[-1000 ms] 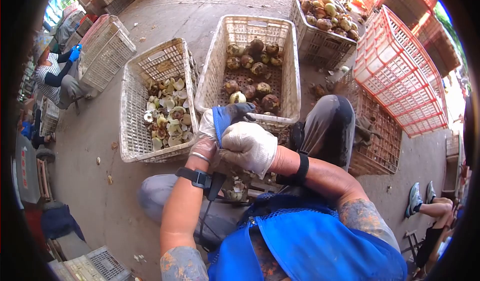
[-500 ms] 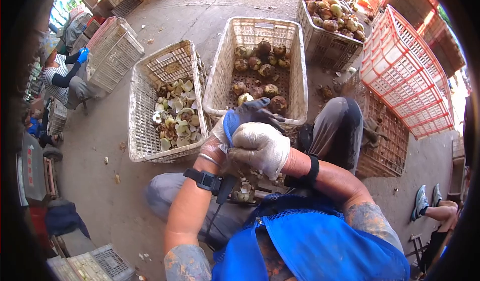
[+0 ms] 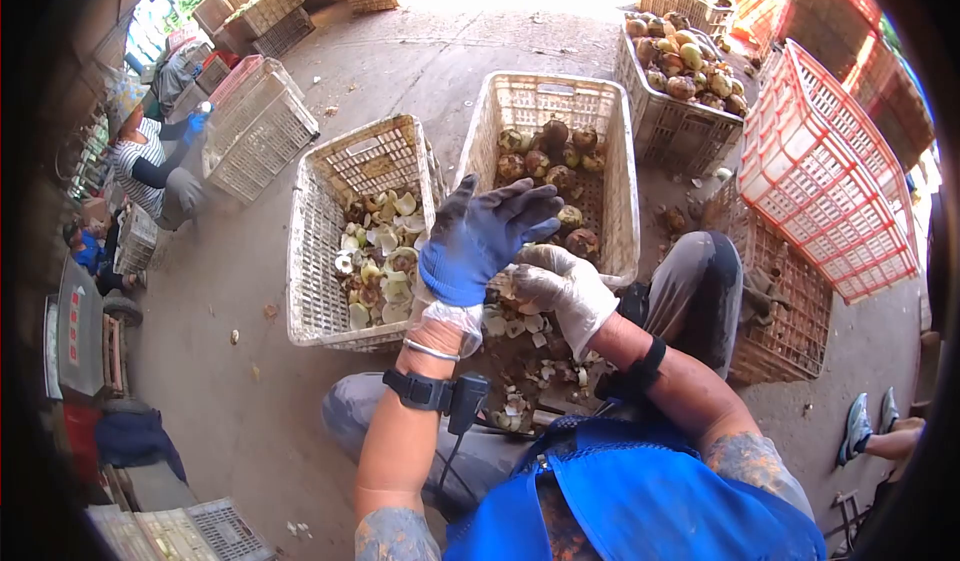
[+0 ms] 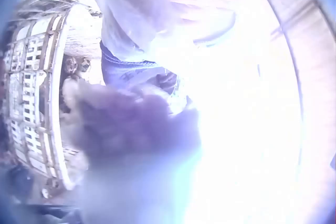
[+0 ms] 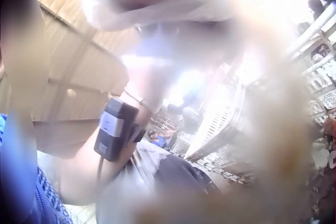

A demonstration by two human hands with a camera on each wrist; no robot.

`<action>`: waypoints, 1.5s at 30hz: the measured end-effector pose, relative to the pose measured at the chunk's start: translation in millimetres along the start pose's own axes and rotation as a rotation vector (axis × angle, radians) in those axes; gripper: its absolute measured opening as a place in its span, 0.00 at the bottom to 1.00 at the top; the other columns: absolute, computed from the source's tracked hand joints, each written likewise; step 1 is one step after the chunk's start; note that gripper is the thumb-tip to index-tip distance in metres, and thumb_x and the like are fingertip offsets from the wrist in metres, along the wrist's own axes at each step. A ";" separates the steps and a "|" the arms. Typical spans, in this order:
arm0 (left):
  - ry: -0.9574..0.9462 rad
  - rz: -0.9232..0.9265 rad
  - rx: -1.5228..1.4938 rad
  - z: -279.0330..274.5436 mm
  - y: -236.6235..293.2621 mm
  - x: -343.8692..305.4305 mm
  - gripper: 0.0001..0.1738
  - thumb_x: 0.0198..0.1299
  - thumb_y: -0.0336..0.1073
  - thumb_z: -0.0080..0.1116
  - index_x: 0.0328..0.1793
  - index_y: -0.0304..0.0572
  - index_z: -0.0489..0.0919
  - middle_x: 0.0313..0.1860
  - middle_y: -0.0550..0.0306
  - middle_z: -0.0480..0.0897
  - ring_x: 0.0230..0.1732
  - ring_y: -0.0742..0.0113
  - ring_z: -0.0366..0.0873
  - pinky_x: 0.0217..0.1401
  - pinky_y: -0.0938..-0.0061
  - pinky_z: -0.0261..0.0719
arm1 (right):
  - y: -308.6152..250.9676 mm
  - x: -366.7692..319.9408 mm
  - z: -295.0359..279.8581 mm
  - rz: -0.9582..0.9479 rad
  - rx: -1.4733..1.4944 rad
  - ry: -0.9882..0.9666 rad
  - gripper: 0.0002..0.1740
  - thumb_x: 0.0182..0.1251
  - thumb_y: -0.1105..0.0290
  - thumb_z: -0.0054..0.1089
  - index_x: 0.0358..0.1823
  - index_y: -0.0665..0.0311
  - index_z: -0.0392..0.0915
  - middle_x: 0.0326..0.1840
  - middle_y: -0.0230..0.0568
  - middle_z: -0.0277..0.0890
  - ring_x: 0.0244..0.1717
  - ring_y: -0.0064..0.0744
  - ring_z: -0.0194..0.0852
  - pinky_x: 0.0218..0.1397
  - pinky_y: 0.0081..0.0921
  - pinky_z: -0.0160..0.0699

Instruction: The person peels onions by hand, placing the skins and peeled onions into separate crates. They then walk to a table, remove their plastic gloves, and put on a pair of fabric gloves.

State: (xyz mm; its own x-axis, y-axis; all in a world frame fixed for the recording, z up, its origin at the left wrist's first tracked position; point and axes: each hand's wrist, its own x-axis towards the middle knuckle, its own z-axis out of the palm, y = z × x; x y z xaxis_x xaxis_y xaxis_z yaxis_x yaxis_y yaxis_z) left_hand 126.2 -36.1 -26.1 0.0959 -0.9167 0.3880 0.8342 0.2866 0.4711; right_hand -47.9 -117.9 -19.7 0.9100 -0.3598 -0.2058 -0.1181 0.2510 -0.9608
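In the head view my left hand (image 3: 480,239) wears a blue glove with dark fingers, over a clear plastic layer at the wrist. Its fingers are spread over the near end of the middle crate (image 3: 628,201). My right hand (image 3: 572,296), in a thin whitish glove, is just right of the blue glove, its fingers loosely bent with nothing seen between them. Round brown-skinned produce (image 3: 562,179) lies in the middle crate. Pale peels (image 3: 385,251) fill part of the left crate (image 3: 300,286). Both wrist views are blurred and glaring.
A heaped crate of produce (image 3: 690,71) stands at the back right. Before my right knee, a red-and-white crate (image 3: 820,171) leans over a brown crate (image 3: 790,331). Scraps (image 3: 530,346) lie between my legs. Another person (image 3: 150,161) sits far left beside crates.
The right hand gripped the blue glove's cuff at the left wrist earlier and has let go, moving right. The left hand has swung up and spread its fingers. The head view has shifted.
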 end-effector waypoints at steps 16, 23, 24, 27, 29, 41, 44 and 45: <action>0.128 0.130 0.053 26.4 -12.2 -15.3 0.34 0.82 0.52 0.34 0.80 0.33 0.68 0.81 0.37 0.67 0.85 0.48 0.59 0.90 0.53 0.44 | 22.6 40.6 -20.1 0.144 0.705 -0.260 0.30 0.77 0.41 0.57 0.65 0.57 0.75 0.55 0.44 0.83 0.54 0.45 0.84 0.58 0.48 0.83; 0.021 0.165 0.009 31.8 -15.1 -1.6 0.33 0.82 0.51 0.35 0.80 0.34 0.68 0.81 0.38 0.68 0.85 0.51 0.59 0.90 0.55 0.44 | 75.0 43.5 -12.4 0.205 0.376 -0.455 0.32 0.71 0.69 0.66 0.74 0.70 0.69 0.72 0.49 0.76 0.70 0.49 0.76 0.73 0.52 0.75; 0.009 0.166 0.001 33.5 -14.7 -0.5 0.33 0.82 0.50 0.35 0.80 0.34 0.68 0.81 0.38 0.68 0.85 0.52 0.59 0.90 0.55 0.45 | 66.6 39.6 -11.5 0.199 0.481 -0.459 0.31 0.70 0.70 0.66 0.73 0.71 0.70 0.71 0.49 0.77 0.69 0.50 0.77 0.73 0.51 0.75; -0.022 0.172 -0.041 35.1 -16.2 4.5 0.32 0.82 0.50 0.35 0.80 0.34 0.68 0.81 0.38 0.68 0.85 0.53 0.59 0.90 0.56 0.45 | 67.4 45.1 -19.1 0.220 0.310 -0.379 0.29 0.67 0.73 0.68 0.69 0.72 0.74 0.66 0.49 0.80 0.67 0.49 0.80 0.73 0.50 0.75; -0.051 0.185 -0.054 34.9 -15.0 6.8 0.32 0.82 0.49 0.35 0.80 0.34 0.68 0.81 0.38 0.69 0.85 0.54 0.58 0.90 0.57 0.45 | 89.1 53.7 -20.5 -0.238 0.066 -0.435 0.07 0.60 0.62 0.71 0.36 0.54 0.89 0.34 0.32 0.86 0.39 0.30 0.86 0.43 0.36 0.86; 0.074 0.283 -0.063 34.9 -22.0 1.0 0.38 0.81 0.56 0.37 0.78 0.26 0.68 0.81 0.32 0.66 0.84 0.41 0.57 0.91 0.53 0.42 | 47.3 27.9 -6.3 0.241 0.649 -0.477 0.34 0.70 0.66 0.70 0.74 0.69 0.70 0.74 0.49 0.74 0.75 0.49 0.72 0.80 0.51 0.66; 0.198 0.267 0.079 45.9 -26.2 -0.4 0.37 0.80 0.54 0.40 0.80 0.29 0.66 0.82 0.31 0.63 0.86 0.41 0.54 0.91 0.53 0.42 | 15.4 17.3 5.6 0.132 0.571 -0.465 0.38 0.63 0.63 0.78 0.70 0.73 0.71 0.58 0.49 0.81 0.52 0.43 0.86 0.54 0.42 0.89; 0.342 0.265 0.270 52.6 -28.9 -0.2 0.37 0.80 0.54 0.40 0.81 0.30 0.66 0.83 0.31 0.61 0.86 0.39 0.52 0.90 0.51 0.43 | 21.0 23.3 2.2 0.134 0.570 -0.479 0.38 0.63 0.63 0.78 0.70 0.73 0.71 0.58 0.49 0.81 0.52 0.43 0.86 0.54 0.42 0.89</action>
State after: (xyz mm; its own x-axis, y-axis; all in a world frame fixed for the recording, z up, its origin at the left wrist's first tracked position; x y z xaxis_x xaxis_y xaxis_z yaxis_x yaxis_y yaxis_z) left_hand 73.5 -29.6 1.9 0.4946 -0.8288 0.2617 0.5918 0.5417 0.5969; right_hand -28.3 -119.0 -44.3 0.9909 0.1037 -0.0860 -0.1346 0.7378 -0.6615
